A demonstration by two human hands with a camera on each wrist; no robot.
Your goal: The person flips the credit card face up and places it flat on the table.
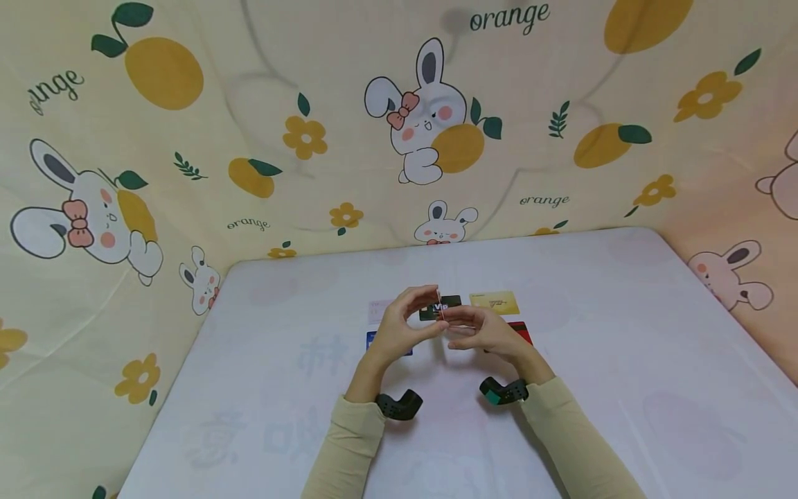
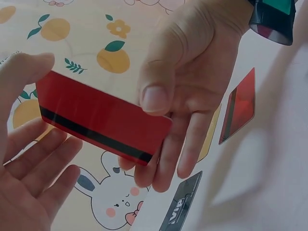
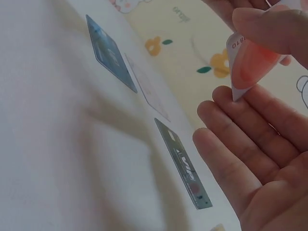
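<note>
A red card (image 2: 98,118) with a black stripe is held up between both hands over the table. My left hand (image 1: 399,326) pinches one end, its thumb at a corner. At the other end my right hand (image 1: 489,334) grips the card between thumb and fingers. The right wrist view shows the card's other face (image 3: 255,62), white and orange-red with printed digits, partly covered by the thumb. Behind the hands lies a black VIP card (image 1: 454,301). Near the left hand are a pale pink card (image 1: 377,312) and a blue card (image 1: 370,339), partly hidden.
A gold card (image 1: 499,302) and another red card (image 1: 521,330), partly hidden by the right hand, lie on the white table (image 1: 249,360). A patterned cloth (image 1: 349,69) with rabbits and oranges hangs behind. Each wrist wears a dark camera band (image 1: 402,405).
</note>
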